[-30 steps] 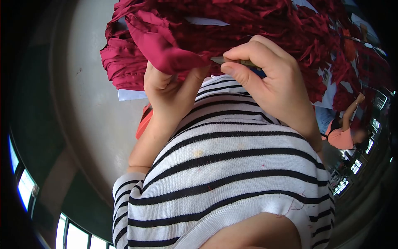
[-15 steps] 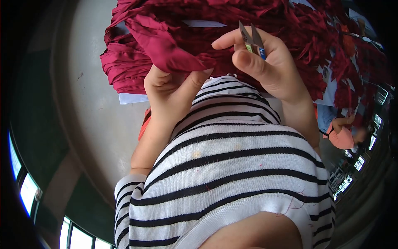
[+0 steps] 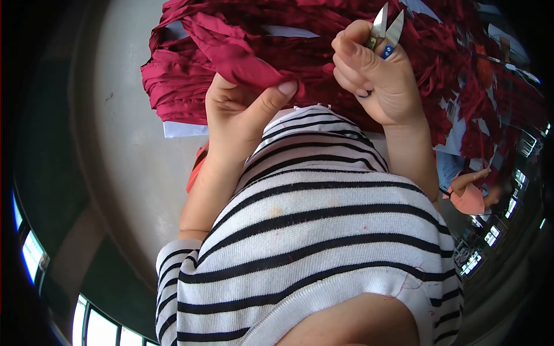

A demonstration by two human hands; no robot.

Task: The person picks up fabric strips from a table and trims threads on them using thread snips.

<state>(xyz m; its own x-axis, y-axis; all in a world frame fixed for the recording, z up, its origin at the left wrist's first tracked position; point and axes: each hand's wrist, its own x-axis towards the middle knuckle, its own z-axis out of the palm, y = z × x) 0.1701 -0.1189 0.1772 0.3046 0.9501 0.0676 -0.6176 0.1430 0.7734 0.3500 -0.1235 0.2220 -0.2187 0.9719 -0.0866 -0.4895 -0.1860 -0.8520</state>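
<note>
A strip of dark red fabric (image 3: 245, 68) is pinched between the thumb and fingers of my left hand (image 3: 245, 112), its near end under the thumb. My right hand (image 3: 378, 75) is curled around small thread snips (image 3: 385, 36). Their two pointed blades stick out past the fingers, tips apart and aimed away from me, with a blue part near one blade's base. Most of the snips' body is hidden in the hand. Beyond both hands lies a large heap of the same red fabric (image 3: 179, 81).
White sheets (image 3: 183, 130) show under and between the fabric. Grey floor (image 3: 138, 173) lies to the left. A person in a salmon-coloured top (image 3: 468, 196) is at the right, near more red fabric. Windows (image 3: 98, 323) line the lower left.
My right hand has moved up and to the right, away from the fabric end, and its fingers have curled in. My left hand keeps hold of the strip almost in place.
</note>
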